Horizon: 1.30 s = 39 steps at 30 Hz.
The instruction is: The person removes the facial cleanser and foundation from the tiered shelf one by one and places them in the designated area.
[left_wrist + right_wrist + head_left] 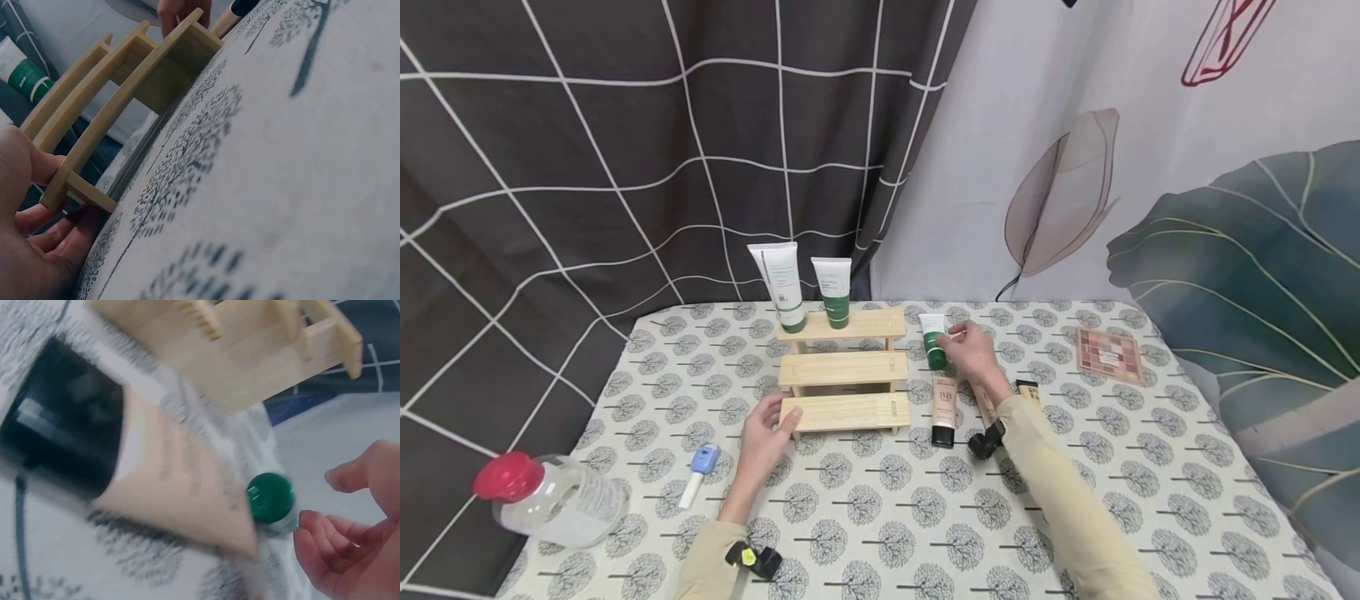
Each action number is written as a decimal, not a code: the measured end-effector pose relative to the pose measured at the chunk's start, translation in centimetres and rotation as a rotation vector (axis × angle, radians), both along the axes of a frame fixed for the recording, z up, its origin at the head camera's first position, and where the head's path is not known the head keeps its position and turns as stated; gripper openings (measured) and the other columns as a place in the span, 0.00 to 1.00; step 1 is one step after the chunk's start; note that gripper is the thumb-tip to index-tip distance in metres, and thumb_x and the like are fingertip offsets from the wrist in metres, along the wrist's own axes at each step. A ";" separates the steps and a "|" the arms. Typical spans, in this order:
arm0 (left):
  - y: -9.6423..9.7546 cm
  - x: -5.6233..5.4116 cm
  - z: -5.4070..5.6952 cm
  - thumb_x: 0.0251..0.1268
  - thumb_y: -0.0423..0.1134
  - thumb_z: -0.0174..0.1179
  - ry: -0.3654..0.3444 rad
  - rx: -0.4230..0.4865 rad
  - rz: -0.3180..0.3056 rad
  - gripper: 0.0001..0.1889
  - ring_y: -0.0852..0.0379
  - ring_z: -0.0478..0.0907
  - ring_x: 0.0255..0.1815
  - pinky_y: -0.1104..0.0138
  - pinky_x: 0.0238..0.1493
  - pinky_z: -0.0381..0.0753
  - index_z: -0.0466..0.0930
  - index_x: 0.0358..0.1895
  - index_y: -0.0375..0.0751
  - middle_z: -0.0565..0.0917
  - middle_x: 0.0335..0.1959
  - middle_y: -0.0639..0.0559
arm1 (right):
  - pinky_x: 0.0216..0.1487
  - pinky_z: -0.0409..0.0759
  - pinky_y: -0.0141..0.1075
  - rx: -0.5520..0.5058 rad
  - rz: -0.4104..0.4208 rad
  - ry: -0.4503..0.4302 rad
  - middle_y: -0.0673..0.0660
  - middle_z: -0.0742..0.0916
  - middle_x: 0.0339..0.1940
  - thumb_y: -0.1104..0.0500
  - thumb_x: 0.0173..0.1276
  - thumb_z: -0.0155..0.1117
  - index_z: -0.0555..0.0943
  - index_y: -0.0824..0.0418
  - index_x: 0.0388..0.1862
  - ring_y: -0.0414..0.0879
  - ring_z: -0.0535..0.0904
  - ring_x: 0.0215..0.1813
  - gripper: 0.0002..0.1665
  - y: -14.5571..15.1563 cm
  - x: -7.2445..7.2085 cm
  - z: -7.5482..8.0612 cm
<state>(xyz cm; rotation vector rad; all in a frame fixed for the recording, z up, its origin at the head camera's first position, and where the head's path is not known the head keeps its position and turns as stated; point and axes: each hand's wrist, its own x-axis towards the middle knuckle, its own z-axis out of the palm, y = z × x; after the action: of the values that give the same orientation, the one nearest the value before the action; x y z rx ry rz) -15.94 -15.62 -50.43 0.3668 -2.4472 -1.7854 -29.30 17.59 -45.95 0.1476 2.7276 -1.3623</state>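
Observation:
My left hand point(766, 429) grips the left end of the lowest step of a three-tier wooden riser point(842, 368), thumb on top and fingers below. Two white-and-green squeeze tubes stand on the top step: a taller one point(781, 287) at left and a shorter one point(832, 292) beside it. Right of the riser lies a small white-and-green tube point(933, 342). My right hand point(973, 354) is at its right side; in the right wrist view the thumb stands apart from the fingers, which are near its green cap point(270, 497). A beige BB cream tube point(944, 404) with black cap lies nearer me.
Under the right forearm, a pinkish tube point(983, 404) and a gold-and-black tube point(1028, 389) are partly hidden. A makeup palette point(1109, 356) lies at right. At left are a blue-and-white stick-like item point(701, 473) and a clear bottle point(568, 504) with a red cap. Curtains hang behind the table.

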 end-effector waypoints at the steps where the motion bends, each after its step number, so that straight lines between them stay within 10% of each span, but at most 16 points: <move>1: 0.0 0.0 0.0 0.69 0.37 0.63 0.002 0.001 0.000 0.25 0.37 0.78 0.63 0.47 0.70 0.75 0.72 0.66 0.33 0.80 0.61 0.32 | 0.45 0.86 0.40 -0.007 0.007 0.022 0.67 0.84 0.52 0.49 0.74 0.62 0.73 0.67 0.60 0.56 0.83 0.47 0.27 -0.1 0.0 0.3; 22: 0.0 0.1 0.1 0.70 0.38 0.63 0.015 -0.004 -0.004 0.25 0.38 0.78 0.63 0.48 0.68 0.77 0.72 0.66 0.33 0.79 0.61 0.32 | 0.54 0.83 0.38 -0.268 0.050 0.160 0.61 0.84 0.50 0.58 0.69 0.66 0.77 0.66 0.59 0.51 0.81 0.51 0.23 -5.3 1.3 7.6; 39: 0.0 0.1 -0.1 0.69 0.37 0.63 0.017 0.004 -0.001 0.24 0.39 0.79 0.62 0.48 0.68 0.77 0.73 0.65 0.34 0.80 0.61 0.34 | 0.68 0.80 0.44 -0.483 0.194 0.191 0.64 0.83 0.62 0.62 0.64 0.72 0.74 0.67 0.65 0.56 0.80 0.63 0.32 -11.0 2.0 9.3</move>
<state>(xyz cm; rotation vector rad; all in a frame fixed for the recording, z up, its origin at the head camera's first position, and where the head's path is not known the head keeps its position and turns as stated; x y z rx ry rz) -15.85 -15.67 -50.54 0.3494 -2.4329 -1.7868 -27.26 6.59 -36.70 -0.2859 2.3722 -1.9999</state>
